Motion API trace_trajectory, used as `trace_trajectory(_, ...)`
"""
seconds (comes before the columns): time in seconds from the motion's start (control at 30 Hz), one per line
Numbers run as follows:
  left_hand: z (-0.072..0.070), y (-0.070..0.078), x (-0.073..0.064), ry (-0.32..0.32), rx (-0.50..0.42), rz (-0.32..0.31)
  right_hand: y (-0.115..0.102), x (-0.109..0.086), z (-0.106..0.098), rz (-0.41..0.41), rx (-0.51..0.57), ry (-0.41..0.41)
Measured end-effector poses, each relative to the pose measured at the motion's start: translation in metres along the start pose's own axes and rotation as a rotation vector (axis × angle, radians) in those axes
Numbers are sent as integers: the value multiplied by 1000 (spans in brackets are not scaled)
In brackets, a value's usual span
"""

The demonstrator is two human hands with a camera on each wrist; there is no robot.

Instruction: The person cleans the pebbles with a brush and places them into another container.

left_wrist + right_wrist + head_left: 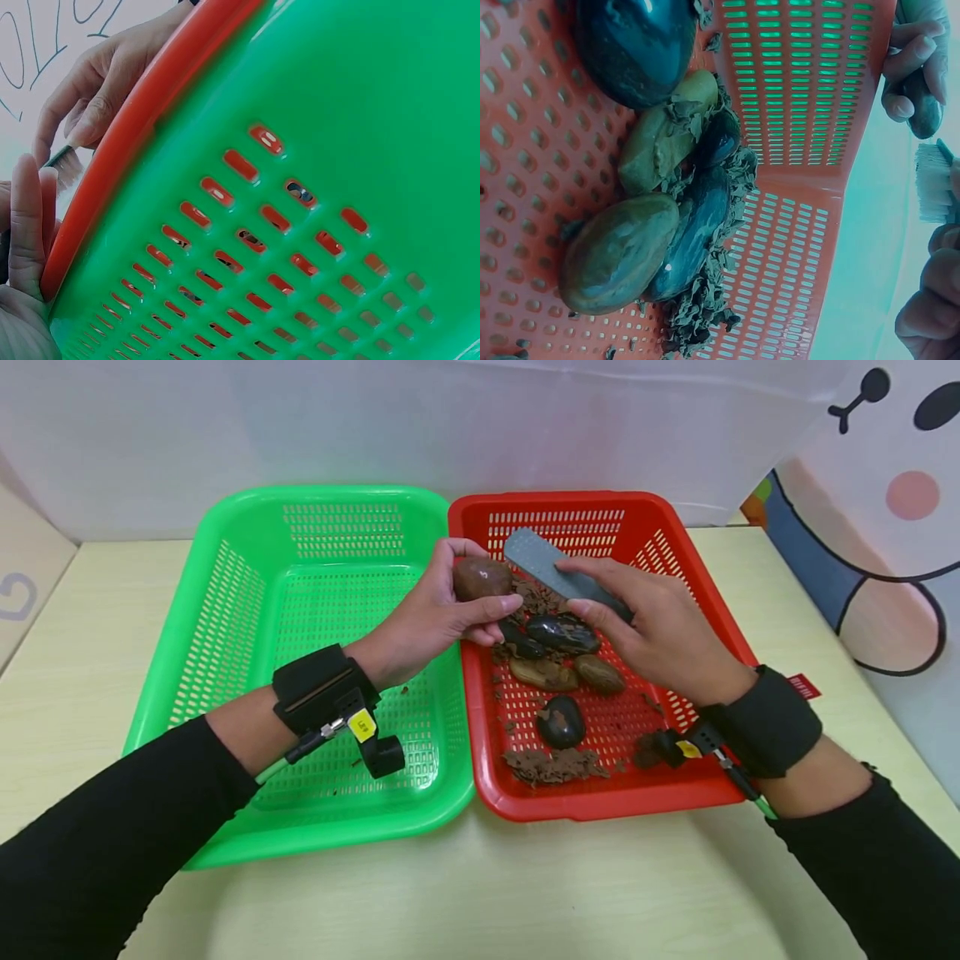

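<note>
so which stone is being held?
The reddish-brown stone: it's up in the left hand, while the other stones lie in the red basket.

Brown held stone [482, 578]; blue-grey brush [543, 560]; green basket [322, 841]; red basket [637, 797]; black sleeves [135, 818]; yellow wrist labels [362, 725].

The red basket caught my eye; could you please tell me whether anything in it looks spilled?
Yes: brown crumbs lie clumped at the near side of the red basket and among its stones, resembling spilled dirt.
</note>
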State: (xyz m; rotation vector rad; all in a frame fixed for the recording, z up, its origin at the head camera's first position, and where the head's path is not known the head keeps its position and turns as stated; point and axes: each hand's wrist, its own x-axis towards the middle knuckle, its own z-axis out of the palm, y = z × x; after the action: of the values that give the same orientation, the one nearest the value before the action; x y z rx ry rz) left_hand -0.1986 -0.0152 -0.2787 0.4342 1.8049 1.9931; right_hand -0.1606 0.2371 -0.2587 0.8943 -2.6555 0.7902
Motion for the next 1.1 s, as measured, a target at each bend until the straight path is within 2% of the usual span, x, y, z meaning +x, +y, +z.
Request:
trace_trajectory(0.33, -1, 1, 0, -13, 5, 10, -4, 1, -1, 8, 15, 70)
trace_trajectory(0.43, -1, 2, 0, -20, 3, 14, -4, 1, -1, -2, 38, 48)
trace_trajectory(0.57, -3, 2, -1, -36, -1, 26, -2, 2, -1, 2, 15, 3)
trace_trajectory(0.77, -4, 1, -1, -54, -8, 44, -1, 3, 0, 59, -19, -38)
trace_trajectory(1.1, -5, -1, 1, -47, -31, 23, -3, 3, 0, 107, 96, -101)
